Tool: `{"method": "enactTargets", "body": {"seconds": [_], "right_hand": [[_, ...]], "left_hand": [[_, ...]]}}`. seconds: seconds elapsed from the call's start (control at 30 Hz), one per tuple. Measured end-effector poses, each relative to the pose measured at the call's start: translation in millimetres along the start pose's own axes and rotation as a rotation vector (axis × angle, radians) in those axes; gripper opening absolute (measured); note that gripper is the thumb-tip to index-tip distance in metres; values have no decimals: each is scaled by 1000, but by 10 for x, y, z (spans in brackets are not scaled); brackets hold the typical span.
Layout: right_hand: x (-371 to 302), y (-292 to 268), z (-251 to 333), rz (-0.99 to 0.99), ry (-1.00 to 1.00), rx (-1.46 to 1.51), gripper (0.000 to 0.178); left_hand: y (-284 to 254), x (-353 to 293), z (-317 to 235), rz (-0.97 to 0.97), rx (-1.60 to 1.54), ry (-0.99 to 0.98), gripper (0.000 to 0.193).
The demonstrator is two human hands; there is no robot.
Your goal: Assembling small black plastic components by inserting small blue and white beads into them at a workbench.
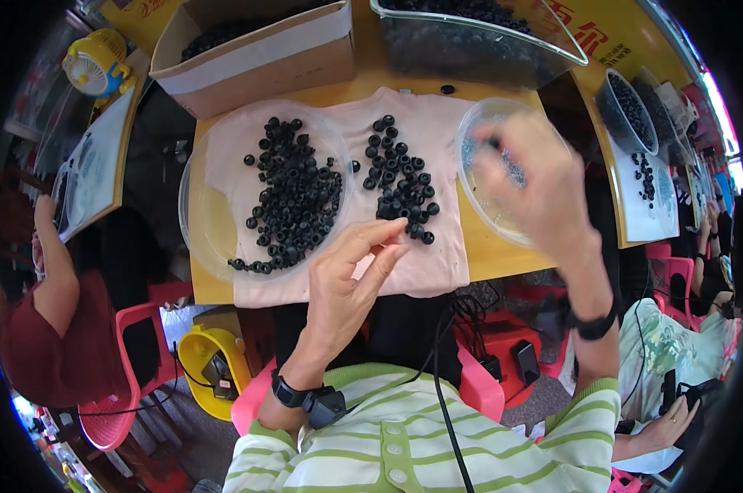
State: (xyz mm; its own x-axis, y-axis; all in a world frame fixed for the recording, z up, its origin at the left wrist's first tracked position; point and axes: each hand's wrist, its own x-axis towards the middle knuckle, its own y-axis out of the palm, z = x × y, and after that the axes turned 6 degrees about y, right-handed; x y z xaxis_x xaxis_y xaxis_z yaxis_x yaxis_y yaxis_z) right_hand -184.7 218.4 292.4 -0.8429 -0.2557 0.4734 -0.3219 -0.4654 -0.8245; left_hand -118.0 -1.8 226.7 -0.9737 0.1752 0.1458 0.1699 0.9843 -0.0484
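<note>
My left hand [347, 271] is closed in a pinch at the near end of a loose group of round black beads [400, 177]. What its fingertips hold, if anything, I cannot make out. Smeared by motion, my right hand [535, 177] hangs over a round clear plastic tray [490, 223] scattered with tiny blue and clear pieces [511, 168]. A dark spot shows by its fingertips, too blurred to name. Left of my hands, a larger pile of black beads [293, 197] fills much of another round clear tray [197, 234].
A pink cloth [437, 267] lies under the beads on the yellow table. At the back stand a cardboard box [264, 70] and a clear plastic bin [478, 53], both holding black pieces. People work at side tables on both sides. A black cable [441, 386] runs down my front.
</note>
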Motion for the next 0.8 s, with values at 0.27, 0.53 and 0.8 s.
{"method": "enactTargets", "body": {"seconds": [0.27,0.53,0.8], "right_hand": [[1177,-93,-742,-183,364,-302,34],[786,-6,-539,-271,115,-87,27],[-471,38,91,116,229,211,13]], "left_hand": [[32,368,109,126,819,438,28],[10,417,150,183,870,420,26],[-30,358,110,57,700,466,25]]}}
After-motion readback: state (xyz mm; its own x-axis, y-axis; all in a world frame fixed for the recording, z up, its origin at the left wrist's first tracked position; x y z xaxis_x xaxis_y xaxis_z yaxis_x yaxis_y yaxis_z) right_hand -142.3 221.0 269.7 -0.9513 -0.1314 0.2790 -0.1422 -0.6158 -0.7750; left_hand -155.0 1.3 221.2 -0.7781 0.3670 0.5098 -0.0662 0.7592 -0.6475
